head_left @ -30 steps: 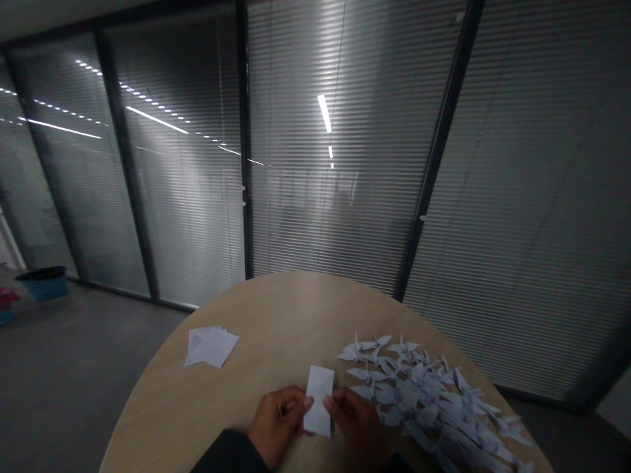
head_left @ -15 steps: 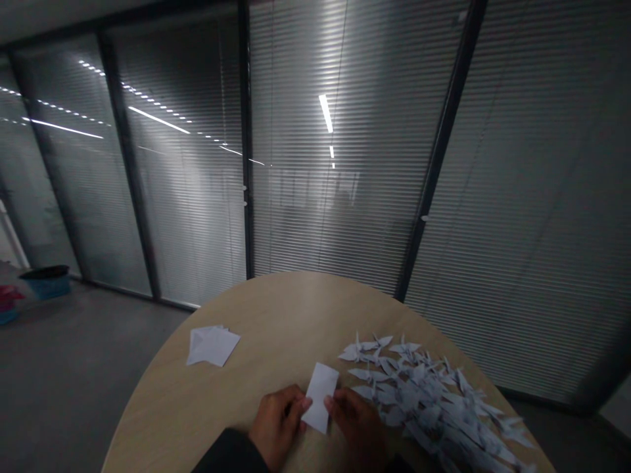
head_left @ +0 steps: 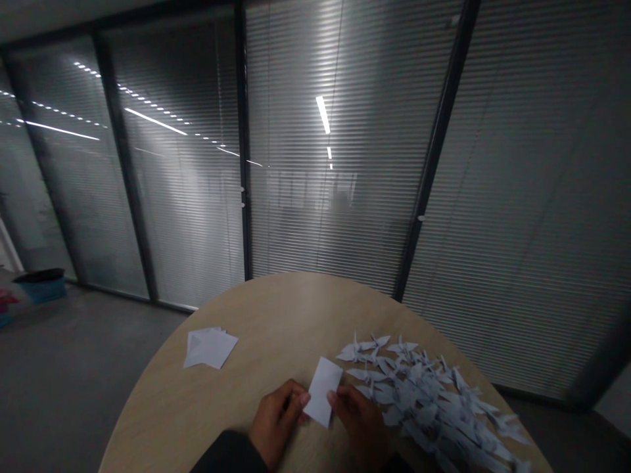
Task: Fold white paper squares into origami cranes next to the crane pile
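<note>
Between my two hands, tilted a little above the near part of the table, is a folded white sheet of paper (head_left: 323,390), a narrow rectangle. My left hand (head_left: 279,415) pinches its left edge low down, thumb on top. On the opposite edge my right hand (head_left: 359,418) pinches it between thumb and fingers. Just right of that hand lies a heap of white paper cranes (head_left: 428,394), wings and beaks pointing all ways. Some square white sheets (head_left: 213,347) rest in a loose, fanned stack to the left.
The round wooden table (head_left: 290,309) curves away in front of me. Beyond it stands a glass partition with blinds (head_left: 315,230) and dark frames. A blue bin (head_left: 43,286) sits on the grey floor at far left, near something red (head_left: 6,301).
The folded paper has shifted slightly up and to the right, with both hands still pinching it. The whole view has swung slightly, so the surroundings sit a little further left.
</note>
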### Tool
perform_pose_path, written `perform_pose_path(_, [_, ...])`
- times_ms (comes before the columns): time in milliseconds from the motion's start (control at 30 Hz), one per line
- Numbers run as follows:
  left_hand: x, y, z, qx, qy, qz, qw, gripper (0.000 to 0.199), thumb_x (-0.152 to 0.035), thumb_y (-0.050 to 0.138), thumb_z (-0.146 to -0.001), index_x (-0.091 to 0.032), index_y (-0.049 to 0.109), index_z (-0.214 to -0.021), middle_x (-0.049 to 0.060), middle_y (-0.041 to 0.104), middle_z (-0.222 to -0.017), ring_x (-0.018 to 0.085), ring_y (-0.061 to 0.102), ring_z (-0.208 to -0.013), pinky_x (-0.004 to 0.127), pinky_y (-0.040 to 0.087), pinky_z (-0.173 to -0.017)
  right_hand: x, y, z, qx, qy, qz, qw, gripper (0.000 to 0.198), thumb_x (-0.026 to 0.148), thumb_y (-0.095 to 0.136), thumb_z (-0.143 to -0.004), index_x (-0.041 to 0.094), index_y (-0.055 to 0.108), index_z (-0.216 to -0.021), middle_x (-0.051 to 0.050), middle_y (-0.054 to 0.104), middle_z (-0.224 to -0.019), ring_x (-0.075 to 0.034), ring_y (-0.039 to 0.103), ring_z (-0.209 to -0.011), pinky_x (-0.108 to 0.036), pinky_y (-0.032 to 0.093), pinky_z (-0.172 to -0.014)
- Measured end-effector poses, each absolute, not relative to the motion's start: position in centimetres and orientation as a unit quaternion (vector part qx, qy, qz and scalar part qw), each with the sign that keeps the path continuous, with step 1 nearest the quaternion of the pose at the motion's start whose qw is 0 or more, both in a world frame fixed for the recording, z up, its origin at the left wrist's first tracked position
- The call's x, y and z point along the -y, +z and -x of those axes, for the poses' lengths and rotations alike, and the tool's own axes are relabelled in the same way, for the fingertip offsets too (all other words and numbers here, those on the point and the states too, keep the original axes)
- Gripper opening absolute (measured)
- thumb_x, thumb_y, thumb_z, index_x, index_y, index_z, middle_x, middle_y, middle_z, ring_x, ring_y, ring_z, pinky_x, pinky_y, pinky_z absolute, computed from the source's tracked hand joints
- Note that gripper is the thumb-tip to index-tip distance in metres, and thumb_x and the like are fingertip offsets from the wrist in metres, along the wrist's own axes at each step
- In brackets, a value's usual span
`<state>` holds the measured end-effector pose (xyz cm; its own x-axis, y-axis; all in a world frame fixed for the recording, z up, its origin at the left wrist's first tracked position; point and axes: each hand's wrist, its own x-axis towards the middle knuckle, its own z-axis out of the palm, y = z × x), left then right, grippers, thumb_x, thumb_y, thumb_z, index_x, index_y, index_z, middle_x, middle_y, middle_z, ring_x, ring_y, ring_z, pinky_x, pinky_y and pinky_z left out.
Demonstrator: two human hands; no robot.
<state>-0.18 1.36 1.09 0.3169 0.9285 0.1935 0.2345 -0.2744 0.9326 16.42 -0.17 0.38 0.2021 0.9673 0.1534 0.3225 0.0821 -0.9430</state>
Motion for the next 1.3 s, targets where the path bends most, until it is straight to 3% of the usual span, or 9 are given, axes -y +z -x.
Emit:
perform_pose_path(233, [-0.9,1.9,0.2,-0.437,0.398,-0.707,0.389,0.032,-0.043,0.042,-0.085,-0.019,0.051,-0.067,0.000,0.055,-0.059,0.015,0.051,-0.058,0.024,0.038,-0.059,0.2,0.5,-16.3,0.542,0.322,0.592,0.502,0.037,0.057,0.055,-0.065,0.021,0.063,-0.060,-0.002,0.068,-0.060,-0.021,0.063,-0.061,-0.026,0.047,-0.058])
perform_pose_path(433, [-0.4,1.8,0.2,-0.456,0.418,-0.710,0.338,0.036,-0.052,0.038,-0.085,-0.021,0.046,-0.067,0.000,0.053,-0.062,0.016,0.049,-0.061,0.026,0.038,-0.061,0.4,0.8,-16.3,0.548,0.346,0.566,0.509,0.032,0.051,0.056,-0.066,0.020,0.064,-0.061,-0.003,0.068,-0.059,-0.021,0.064,-0.061,-0.027,0.047,-0.060])
perform_pose_path(633, [-0.5,2.0,0.2,-0.458,0.412,-0.703,0.355,0.040,-0.058,0.036,-0.082,-0.022,0.044,-0.067,0.000,0.051,-0.062,0.016,0.048,-0.061,0.026,0.037,-0.062,0.2,0.8,-16.3,0.549,0.362,0.547,0.518,0.031,0.051,0.056,-0.066,0.021,0.062,-0.059,-0.003,0.068,-0.057,-0.022,0.064,-0.061,-0.028,0.048,-0.061])
perform_pose_path(967, [-1.2,1.3,0.0,-0.447,0.369,-0.712,0.396,0.032,-0.046,0.037,-0.085,-0.020,0.047,-0.069,-0.001,0.052,-0.059,0.016,0.050,-0.058,0.027,0.038,-0.060,0.3,1.0,-16.2,0.559,0.363,0.562,0.490,0.042,0.060,0.055,-0.065,0.019,0.062,-0.064,-0.004,0.068,-0.064,-0.021,0.063,-0.065,-0.026,0.047,-0.061])
perform_pose_path(1033, [-1.1,1.3,-0.1,-0.441,0.367,-0.723,0.385,0.028,-0.041,0.040,-0.085,-0.018,0.054,-0.077,0.002,0.058,-0.067,0.018,0.054,-0.065,0.028,0.042,-0.065,0.2,0.9,-16.2,0.556,0.359,0.570,0.486,0.042,0.061,0.055,-0.064,0.019,0.063,-0.064,-0.004,0.068,-0.065,-0.021,0.063,-0.066,-0.027,0.048,-0.061])
perform_pose_path(1100, [-1.0,1.3,0.0,-0.434,0.378,-0.727,0.375,0.027,-0.035,0.045,-0.084,-0.015,0.057,-0.099,0.007,0.063,-0.081,0.020,0.058,-0.076,0.030,0.044,-0.073,0.2,0.5,-16.0,0.562,0.342,0.575,0.487,0.040,0.059,0.056,-0.065,0.019,0.063,-0.064,-0.004,0.068,-0.065,-0.021,0.063,-0.065,-0.027,0.048,-0.062])
perform_pose_path(1167, [-1.0,1.1,0.1,-0.434,0.394,-0.721,0.370,0.041,-0.030,0.049,-0.082,-0.015,0.050,-0.120,0.011,0.065,-0.097,0.022,0.059,-0.087,0.033,0.045,-0.081,0.1,0.1,-15.8,0.570,0.334,0.575,0.482,0.037,0.056,0.055,-0.066,0.020,0.063,-0.064,-0.004,0.068,-0.064,-0.021,0.063,-0.064,-0.027,0.047,-0.062])
perform_pose_path(1300, [-1.3,0.3,0.4,-0.414,0.403,-0.721,0.382,0.052,-0.032,0.052,-0.080,-0.019,0.046,-0.130,0.014,0.057,-0.125,0.026,0.053,-0.112,0.037,0.039,-0.099,0.2,-0.4,-15.4,0.588,0.357,0.565,0.457,0.028,0.047,0.054,-0.068,0.020,0.063,-0.068,-0.003,0.070,-0.067,-0.021,0.065,-0.066,-0.027,0.048,-0.063])
